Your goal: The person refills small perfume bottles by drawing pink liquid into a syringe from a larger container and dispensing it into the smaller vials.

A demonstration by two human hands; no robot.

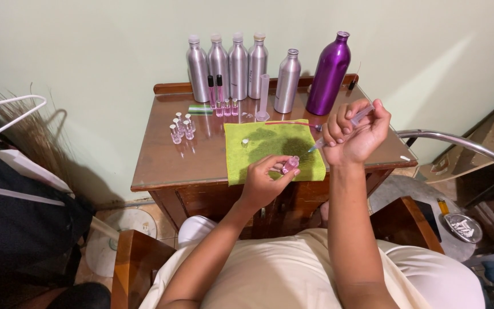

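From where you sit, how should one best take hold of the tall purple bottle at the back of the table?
Grip the purple bottle around its wide lower body, not its narrow neck, which would probably slip. It stands upright at the right end of the row, so come from its right side: the silver bottle stands close on its left, and the right hand with the syringe is in front.

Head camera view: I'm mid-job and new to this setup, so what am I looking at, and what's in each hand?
This one picture comes from a camera worn on a person's head, looking down at their own bare hands. The left hand pinches a small pink vial. The right hand grips a syringe angled down toward it. Both work above a green cloth on a wooden table. Further back stand five silver bottles, a purple bottle and clusters of small vials.
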